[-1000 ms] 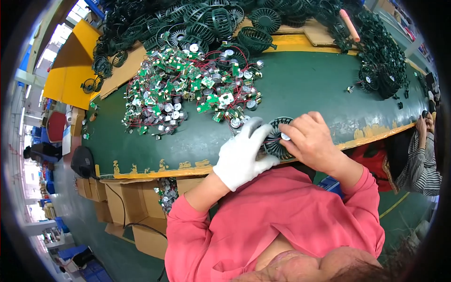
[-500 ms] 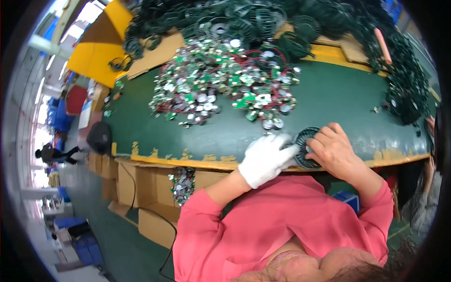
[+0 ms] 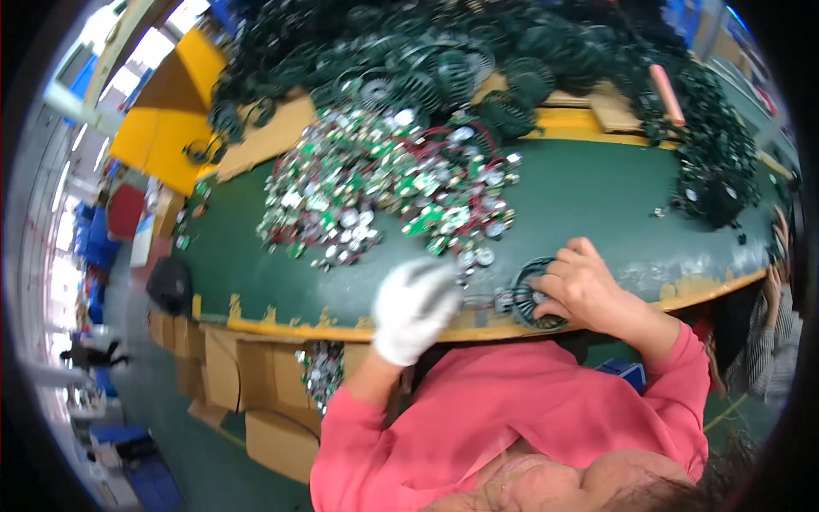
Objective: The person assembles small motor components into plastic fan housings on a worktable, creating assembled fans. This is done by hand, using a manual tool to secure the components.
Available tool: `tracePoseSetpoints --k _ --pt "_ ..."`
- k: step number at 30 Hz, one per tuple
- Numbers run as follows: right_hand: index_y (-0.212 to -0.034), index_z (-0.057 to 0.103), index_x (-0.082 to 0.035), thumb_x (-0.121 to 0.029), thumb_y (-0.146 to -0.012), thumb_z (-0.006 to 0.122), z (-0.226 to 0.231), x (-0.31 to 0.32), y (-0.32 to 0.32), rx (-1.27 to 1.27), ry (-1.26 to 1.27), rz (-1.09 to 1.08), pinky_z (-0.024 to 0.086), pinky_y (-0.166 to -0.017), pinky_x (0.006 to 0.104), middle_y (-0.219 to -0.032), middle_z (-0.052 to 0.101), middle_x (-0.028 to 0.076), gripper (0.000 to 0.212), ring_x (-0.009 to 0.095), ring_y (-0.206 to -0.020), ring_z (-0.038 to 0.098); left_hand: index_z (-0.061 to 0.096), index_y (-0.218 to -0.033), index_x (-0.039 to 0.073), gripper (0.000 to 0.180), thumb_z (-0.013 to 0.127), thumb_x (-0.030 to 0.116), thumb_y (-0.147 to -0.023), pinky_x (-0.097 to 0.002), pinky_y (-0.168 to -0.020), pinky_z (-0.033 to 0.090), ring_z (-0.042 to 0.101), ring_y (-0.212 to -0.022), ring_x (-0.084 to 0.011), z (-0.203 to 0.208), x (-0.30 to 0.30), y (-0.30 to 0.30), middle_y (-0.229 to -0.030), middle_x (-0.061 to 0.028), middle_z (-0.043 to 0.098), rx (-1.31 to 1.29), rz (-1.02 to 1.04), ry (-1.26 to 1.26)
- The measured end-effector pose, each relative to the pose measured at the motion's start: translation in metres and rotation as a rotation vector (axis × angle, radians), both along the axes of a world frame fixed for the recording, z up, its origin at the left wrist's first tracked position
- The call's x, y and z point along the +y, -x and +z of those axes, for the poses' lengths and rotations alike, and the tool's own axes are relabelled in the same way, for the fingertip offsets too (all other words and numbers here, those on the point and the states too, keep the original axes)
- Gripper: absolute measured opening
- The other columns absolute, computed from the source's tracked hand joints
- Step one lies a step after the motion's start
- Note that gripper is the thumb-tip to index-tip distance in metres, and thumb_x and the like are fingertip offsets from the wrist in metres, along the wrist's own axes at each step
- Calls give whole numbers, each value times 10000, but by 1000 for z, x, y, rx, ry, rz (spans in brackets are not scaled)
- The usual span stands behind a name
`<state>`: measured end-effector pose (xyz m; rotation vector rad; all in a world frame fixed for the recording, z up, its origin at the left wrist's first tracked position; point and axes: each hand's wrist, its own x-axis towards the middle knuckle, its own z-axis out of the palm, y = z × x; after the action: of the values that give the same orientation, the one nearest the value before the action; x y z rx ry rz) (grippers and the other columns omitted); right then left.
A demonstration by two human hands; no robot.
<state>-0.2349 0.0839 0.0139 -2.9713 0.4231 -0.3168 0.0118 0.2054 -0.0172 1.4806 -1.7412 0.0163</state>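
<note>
Near the bench's front edge my bare right hand [image 3: 582, 286] is closed on a dark round slatted fan cage [image 3: 520, 286], its fingers over the right part of the rim. A small, blurred dark piece [image 3: 502, 300] sits at the cage's left side, with thin wire-like streaks running toward my other hand. My left hand [image 3: 416, 309], in a white glove, is to the left of the cage and apart from it. Motion smears its fingers, so whether it grips anything is unclear. Beyond both hands lies a heap of small green circuit boards with silvery round parts and red wires [image 3: 401, 179].
Dark fan cages [image 3: 452, 77] pile up along the far side. Small black parts [image 3: 717, 171] lie heaped at the right, beside a pink rod [image 3: 666, 94]. An open cardboard box [image 3: 273, 375] stands below the front edge. Another person's hand [image 3: 778, 235] shows at the far right.
My left hand has pulled away to the left from the fan cage. My right hand still holds the cage. The whole view has shifted slightly.
</note>
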Motion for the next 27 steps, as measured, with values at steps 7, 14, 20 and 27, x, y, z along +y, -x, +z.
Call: tracePoseSetpoints --k 7,14,20,27 --pt "-1024 656 -108 -213 -785 700 -4 -99 7 -291 80 -282 441 -768 398 -848 622 84 264 291 -837 565 656 -1003 147 246 697 232 -775 -435 -812 442 539 -961 -327 -28 -9 -67 -1024 -119 579 -405 586 -182" --pt "-1143 606 -113 -79 -786 625 -33 -225 4 -243 233 -495 477 -778 423 -941 595 132 359 330 -923 580 634 -1036 176 293 693 251 -759 -449 -829 418 517 -995 -327 -43 -19 -68 -1051 -109 569 -437 584 -233" --pt "-1056 631 -129 -89 -735 659 -63 -243 -45 -228 249 -212 468 -786 394 -896 547 83 325 279 -919 551 615 -1057 128 357 720 247 -737 -465 -882 410 499 -1025 -346 -52 -16 -75 -1072 -118 566 -379 664 -160" --pt "-854 619 -73 -113 -736 693 -53 -204 -32 -261 176 -130 461 -743 399 -876 540 93 145 295 -868 547 617 -1048 126 356 741 206 -724 -466 -914 394 492 -1064 -345 -52 4 -73 -1109 -109 564 -240 599 -177"
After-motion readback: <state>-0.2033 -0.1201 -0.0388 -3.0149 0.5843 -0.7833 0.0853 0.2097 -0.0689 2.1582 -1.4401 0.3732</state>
